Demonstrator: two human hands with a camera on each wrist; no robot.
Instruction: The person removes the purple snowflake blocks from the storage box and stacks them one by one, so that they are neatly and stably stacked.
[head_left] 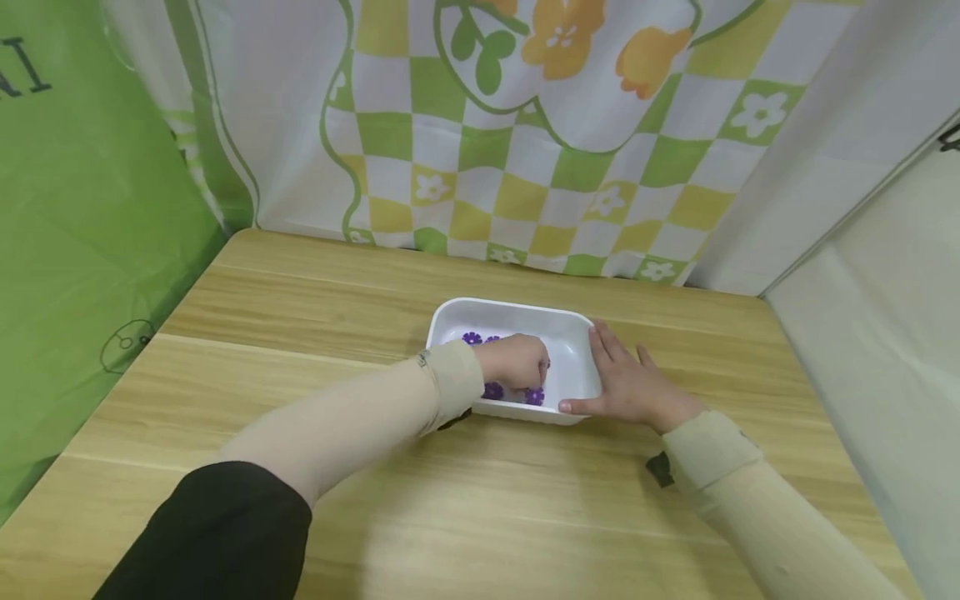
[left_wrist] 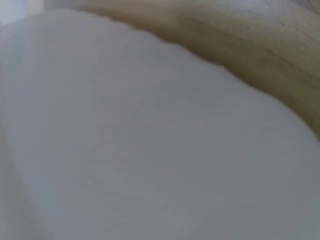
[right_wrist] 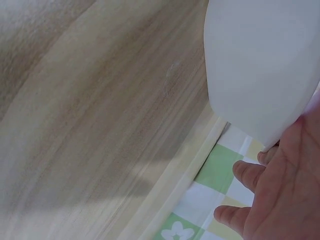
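A white plastic tray [head_left: 576, 350] stands on the table with several purple flower-shaped pieces [head_left: 492, 391] on its floor. My left hand [head_left: 517, 360] reaches into it from the left, fingers bent down among the pieces. One purple flower piece [head_left: 534, 397] lies right by those fingertips; whether they pinch anything is hidden. Against the tray's right end rests my right hand [head_left: 633, 385], fingers spread and straight, thumb on the front rim. The right wrist view shows the hand [right_wrist: 285, 185] touching the tray's outer wall [right_wrist: 260, 65]. Only the tray's pale wall [left_wrist: 150, 130] fills the left wrist view.
The wooden table [head_left: 480, 508] extends around the tray on all sides. A checked floral curtain [head_left: 517, 158] hangs along its back edge. Green cloth [head_left: 82, 217] borders the left, and a pale panel [head_left: 877, 350] stands on the right.
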